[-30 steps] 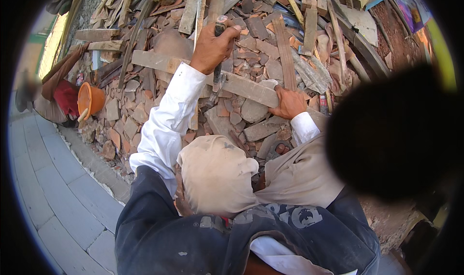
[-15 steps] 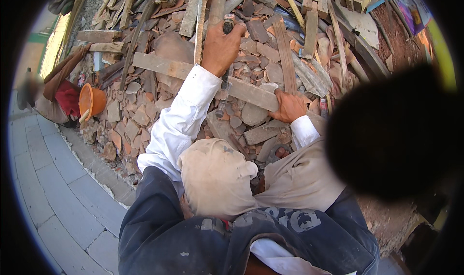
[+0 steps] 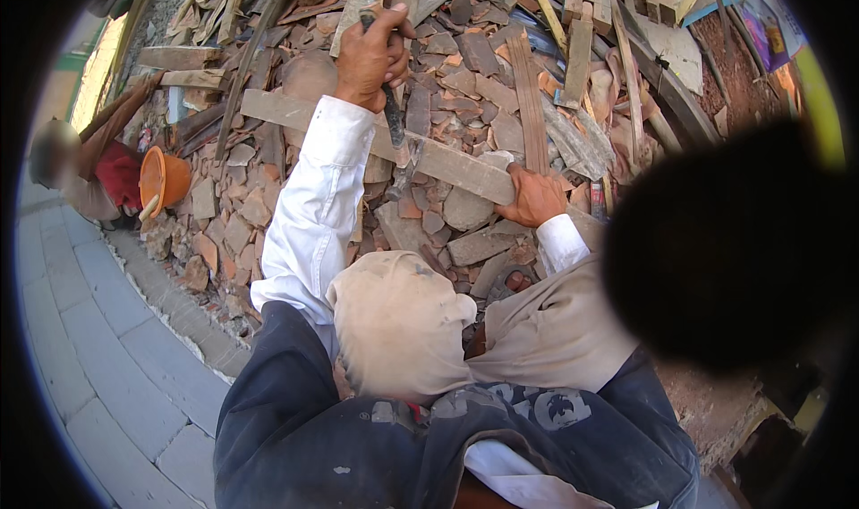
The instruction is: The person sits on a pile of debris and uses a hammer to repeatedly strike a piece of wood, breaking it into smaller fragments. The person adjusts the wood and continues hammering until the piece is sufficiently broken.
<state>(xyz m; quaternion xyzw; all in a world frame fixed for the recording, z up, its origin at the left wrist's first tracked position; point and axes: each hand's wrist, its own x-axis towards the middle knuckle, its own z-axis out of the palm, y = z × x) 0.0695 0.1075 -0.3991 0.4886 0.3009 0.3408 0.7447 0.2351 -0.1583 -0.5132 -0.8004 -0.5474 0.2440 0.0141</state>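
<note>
Two hands (image 3: 371,57), one hammer (image 3: 394,124), one plank (image 3: 429,156)

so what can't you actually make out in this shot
- Right side of the rubble pile: head view, covered by a dark blurred blob.
- Tool's head: the left hand grips a dark handle, its end lost among the rubble.
- Plank under the right hand: far end hidden by the sleeve.

Grey paved ground (image 3: 116,348) across lower left of frame, edged by a curb. Heap of broken bricks and tile shards (image 3: 447,106) filling upper centre. Long wooden plank (image 3: 447,160) lying diagonally across heap; further timber slats (image 3: 573,44) at top. Orange bucket (image 3: 165,180) resting at heap's left edge.
</note>
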